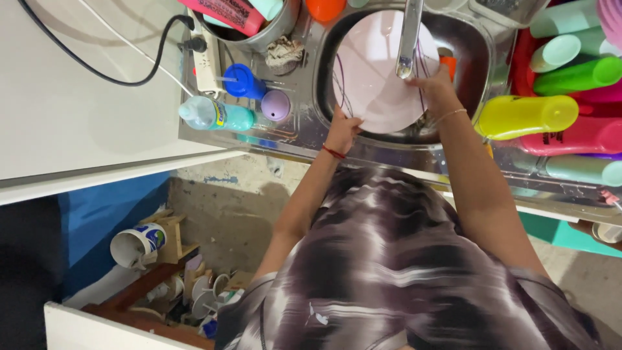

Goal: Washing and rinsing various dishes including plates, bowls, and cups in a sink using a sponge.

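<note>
Hands worked inside a steel sink (483, 48) set in a metal counter. Left hand (341, 129), a red thread at its wrist, pinched the near rim of a pale pink plate (372, 71) marked with thin dark lines; the plate stood tilted in the basin under the faucet (409, 39). Right hand (435, 85) pressed against the plate's far right edge beside an orange object; whether its fingers closed around the rim could not be told. Left of the sink lay a turquoise bottle (217, 115), a blue cup (244, 81) and a lilac lid (276, 105). Coloured tumblers (526, 116) lay stacked at right.
</note>
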